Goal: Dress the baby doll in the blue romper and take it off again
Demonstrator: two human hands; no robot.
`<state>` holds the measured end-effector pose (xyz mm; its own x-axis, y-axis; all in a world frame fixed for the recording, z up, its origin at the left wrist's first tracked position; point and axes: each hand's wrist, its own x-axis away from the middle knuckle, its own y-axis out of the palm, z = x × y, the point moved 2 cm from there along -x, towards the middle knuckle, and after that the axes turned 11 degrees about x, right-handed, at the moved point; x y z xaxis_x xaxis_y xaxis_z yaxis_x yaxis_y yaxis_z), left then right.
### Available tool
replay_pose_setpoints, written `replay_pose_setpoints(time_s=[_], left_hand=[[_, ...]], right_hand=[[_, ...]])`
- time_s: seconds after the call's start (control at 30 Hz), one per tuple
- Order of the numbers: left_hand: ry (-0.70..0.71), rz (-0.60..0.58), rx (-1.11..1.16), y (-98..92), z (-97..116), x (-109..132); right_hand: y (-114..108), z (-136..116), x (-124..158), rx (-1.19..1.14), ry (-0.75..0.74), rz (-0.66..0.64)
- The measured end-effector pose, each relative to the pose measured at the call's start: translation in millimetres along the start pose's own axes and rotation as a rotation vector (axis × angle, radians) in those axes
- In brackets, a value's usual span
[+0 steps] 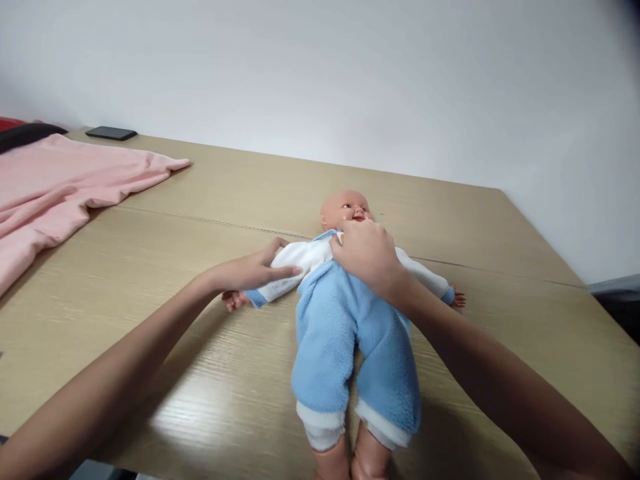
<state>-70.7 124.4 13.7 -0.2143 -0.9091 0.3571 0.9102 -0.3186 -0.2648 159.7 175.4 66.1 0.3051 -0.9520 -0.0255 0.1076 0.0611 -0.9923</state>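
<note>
A baby doll (327,327) lies on its back on the wooden table, its head (340,207) away from me and its bare legs toward me. It wears a white and light-blue fleece outfit. My left hand (263,268) is closed round the doll's white sleeve (295,267), thumb on top and most fingers hidden behind it. At the chest, just below the chin, my right hand (367,253) has its fingers curled on the outfit's collar (327,235). The back of that hand hides the fingertips. The doll's other arm (425,273) stretches out to the right.
A pink cloth (75,180) spreads over the table's left side, hanging over toward the near edge. Behind it lie a dark phone (111,133) and a black item (30,135). A seam crosses the tabletop (240,180). A white wall (320,80) stands beyond.
</note>
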Motion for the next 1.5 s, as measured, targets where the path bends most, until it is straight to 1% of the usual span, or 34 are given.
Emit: replay_pose_setpoints(time_s=[0.07,0.1,0.17,0.23,0.3,0.37,0.47,0.53,0.6,0.67,0.73,0.77,0.83,0.9,0.93,1.0,1.07,1.17,1.23,1.3,1.37,1.43,1.5], left_hand=[[-0.150,-0.043,-0.173,-6.9,5,13],[-0.182,-0.055,-0.236,-8.4,8,16],[-0.168,-0.045,-0.326,-8.0,12,18],[-0.125,-0.002,-0.384,-5.0,14,13],[-0.105,0.042,-0.413,-2.3,13,6],[-0.073,0.086,-0.428,-1.8,9,-1],[0.047,0.158,-0.459,-4.4,0,-10],[0.144,0.205,-0.513,-5.4,-6,-15],[0.242,0.259,-0.577,-2.6,-8,-15],[0.365,0.322,-0.602,6.1,-1,-12],[0.515,0.362,-0.559,22.2,15,-6],[0.599,0.360,-0.524,33.1,26,-3],[0.757,0.285,-0.461,59.8,50,-1],[0.873,0.159,-0.447,89.3,73,-7],[0.900,0.111,-0.470,103.3,83,-13],[0.905,0.057,-0.586,127.5,96,-31],[0.835,-0.005,-0.735,144.6,102,-52],[0.739,-0.052,-0.890,155.7,102,-73],[0.740,-0.047,-0.939,157.0,100,-77],[0.781,-0.043,-0.950,156.6,98,-77],[0.843,-0.059,-0.906,156.1,97,-75],[0.917,-0.113,-0.814,156.3,96,-74],[0.983,-0.169,-0.732,156.8,96,-75]], right_hand=[[-2,-2,0,0.018,0.032,-0.017],[-2,-4,0,0.023,0.039,-0.019],[-2,-5,0,0.027,0.042,-0.010],[-1,-2,1,0.012,0.025,-0.002],[1,7,3,-0.037,-0.013,-0.013],[3,22,9,-0.130,-0.065,-0.046],[8,55,26,-0.306,-0.129,-0.089],[15,79,43,-0.399,-0.150,-0.100],[23,101,63,-0.457,-0.156,-0.104],[34,120,84,-0.513,-0.155,-0.054],[47,137,105,-0.543,-0.140,0.054],[54,146,114,-0.532,-0.127,0.126],[70,162,129,-0.450,-0.086,0.275],[87,178,140,-0.363,-0.049,0.383],[96,185,143,-0.344,-0.039,0.400],[113,196,147,-0.358,-0.036,0.375],[124,203,147,-0.405,-0.025,0.347],[131,210,142,-0.473,0.007,0.348],[131,213,138,-0.532,0.026,0.348],[129,216,134,-0.613,0.066,0.306],[126,219,130,-0.737,0.138,0.295],[120,220,125,-0.899,0.219,0.351],[110,215,119,-1.032,0.271,0.455]])
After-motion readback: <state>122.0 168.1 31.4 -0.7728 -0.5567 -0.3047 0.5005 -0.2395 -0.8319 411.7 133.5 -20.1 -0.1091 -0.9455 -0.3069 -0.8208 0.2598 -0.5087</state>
